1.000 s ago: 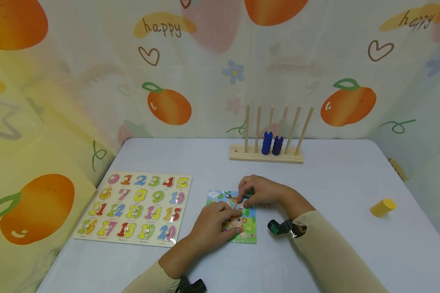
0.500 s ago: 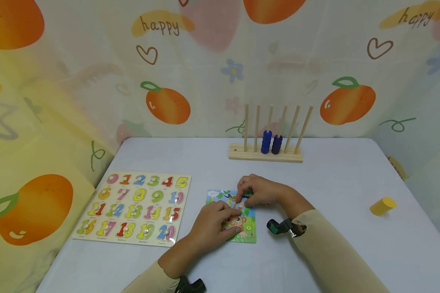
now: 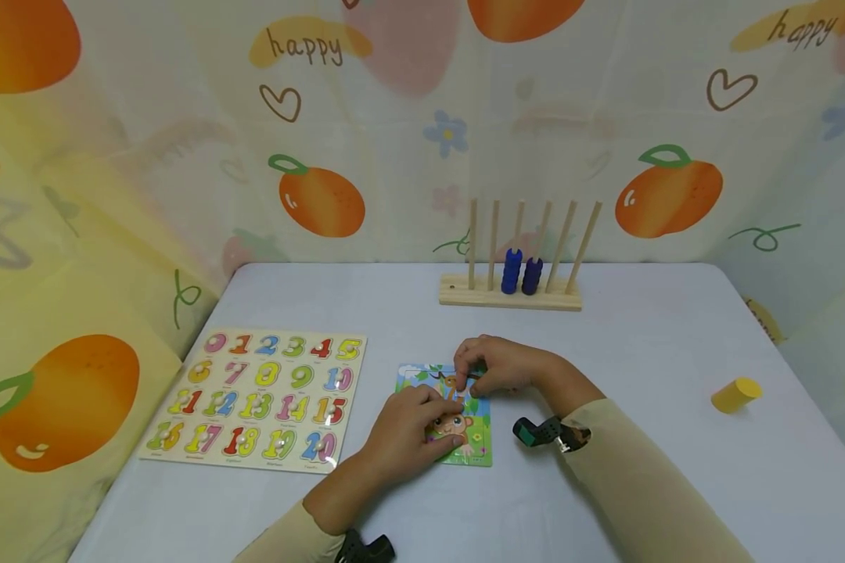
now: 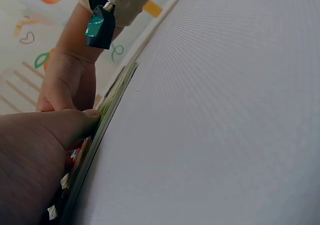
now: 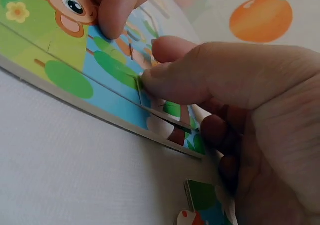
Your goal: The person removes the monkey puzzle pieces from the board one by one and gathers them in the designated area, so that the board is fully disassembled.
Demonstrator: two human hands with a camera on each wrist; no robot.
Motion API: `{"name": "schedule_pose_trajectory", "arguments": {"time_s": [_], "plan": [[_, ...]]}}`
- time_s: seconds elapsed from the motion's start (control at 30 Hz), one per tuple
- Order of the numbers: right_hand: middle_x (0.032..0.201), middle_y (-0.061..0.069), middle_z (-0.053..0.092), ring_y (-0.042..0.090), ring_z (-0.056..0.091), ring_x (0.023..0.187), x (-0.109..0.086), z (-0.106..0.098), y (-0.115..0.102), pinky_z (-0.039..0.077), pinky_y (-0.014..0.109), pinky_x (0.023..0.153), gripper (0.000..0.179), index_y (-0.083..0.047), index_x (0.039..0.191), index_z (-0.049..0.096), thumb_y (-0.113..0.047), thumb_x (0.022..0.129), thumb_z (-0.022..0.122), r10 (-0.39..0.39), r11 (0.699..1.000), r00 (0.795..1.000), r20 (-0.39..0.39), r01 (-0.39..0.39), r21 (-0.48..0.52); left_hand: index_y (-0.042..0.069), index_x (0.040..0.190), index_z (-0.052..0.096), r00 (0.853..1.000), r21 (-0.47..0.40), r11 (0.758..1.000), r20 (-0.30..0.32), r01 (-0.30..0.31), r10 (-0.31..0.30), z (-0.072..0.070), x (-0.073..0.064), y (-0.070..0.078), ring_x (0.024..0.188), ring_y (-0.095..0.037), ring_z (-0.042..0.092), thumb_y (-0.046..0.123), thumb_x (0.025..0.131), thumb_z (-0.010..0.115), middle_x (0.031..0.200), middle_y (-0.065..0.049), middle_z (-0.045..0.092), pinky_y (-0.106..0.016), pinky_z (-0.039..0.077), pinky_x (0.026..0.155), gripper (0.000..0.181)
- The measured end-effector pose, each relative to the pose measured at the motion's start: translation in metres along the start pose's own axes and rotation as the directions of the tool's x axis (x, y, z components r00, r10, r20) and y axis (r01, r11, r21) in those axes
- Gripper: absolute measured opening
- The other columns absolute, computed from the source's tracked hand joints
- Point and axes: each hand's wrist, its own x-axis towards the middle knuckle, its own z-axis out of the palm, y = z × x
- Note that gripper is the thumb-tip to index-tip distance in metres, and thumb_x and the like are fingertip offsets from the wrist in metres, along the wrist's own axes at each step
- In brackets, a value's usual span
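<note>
A small jigsaw puzzle (image 3: 480, 444) with a cartoon monkey lies on the table in front of me. My left hand (image 3: 410, 428) rests over its left side, fingers extended on the picture; in the left wrist view its thumb (image 4: 75, 125) lies along the puzzle's near edge. At the upper right of the puzzle, my right hand (image 3: 505, 369) pinches a puzzle piece (image 5: 172, 107) between thumb and forefinger. That piece sits slightly raised against the frame in the right wrist view. A loose puzzle piece (image 5: 202, 197) lies on the table below the right hand.
A peg number board (image 3: 253, 399) lies to the left. Behind the puzzle stands a wooden counting rack (image 3: 465, 293) with dark blue and blue beads on two rods. A yellow cylinder (image 3: 735, 396) lies at the right, and a printed cloth (image 3: 394, 156) hangs behind the table.
Both hands keep their places on the puzzle, with hardly any visible finger movement. The head view has shifted very slightly.
</note>
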Motion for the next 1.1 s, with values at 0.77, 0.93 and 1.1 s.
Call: {"name": "schedule_pose_trajectory", "arguments": {"time_s": [0.77, 0.93, 1.1], "plan": [[0.121, -0.006, 0.074, 0.024, 0.054, 0.141, -0.0007, -0.0007, -0.0005, 0.034, 0.049, 0.122, 0.026, -0.015, 0.114, 0.078, 0.001, 0.093, 0.079, 0.061, 0.97, 0.998, 0.018, -0.063, 0.234, 0.024, 0.128, 0.079, 1.0, -0.001, 1.0, 0.005, 0.002, -0.002, -0.0001, 0.0, -0.0003, 0.088, -0.007, 0.051, 0.043, 0.09, 0.087, 0.102, 0.009, 0.063, -0.03, 0.043, 0.079, 0.044], [0.117, -0.002, 0.074, 0.019, 0.061, 0.119, -0.0031, -0.0029, -0.0033, 0.045, 0.041, 0.106, 0.02, -0.011, 0.115, 0.077, -0.002, 0.098, 0.075, 0.047, 0.968, 0.999, 0.019, -0.05, 0.245, 0.024, 0.129, 0.079, 1.0, 0.001, 1.0, 0.013, 0.004, -0.004, 0.0007, 0.0002, -0.001, 0.089, -0.007, 0.051, 0.044, 0.091, 0.086, 0.103, 0.01, 0.063, -0.03, 0.044, 0.079, 0.043], [0.1, 0.002, 0.07, 0.02, 0.057, 0.093, -0.0028, -0.0057, -0.0067, 0.047, 0.033, 0.079, 0.018, -0.011, 0.115, 0.077, -0.007, 0.098, 0.075, 0.051, 0.966, 0.999, 0.001, -0.05, 0.255, 0.025, 0.128, 0.079, 1.0, 0.003, 1.0, 0.021, 0.015, -0.015, 0.001, 0.0, -0.0016, 0.09, -0.007, 0.052, 0.045, 0.091, 0.085, 0.104, 0.01, 0.064, -0.03, 0.044, 0.08, 0.042]]}}
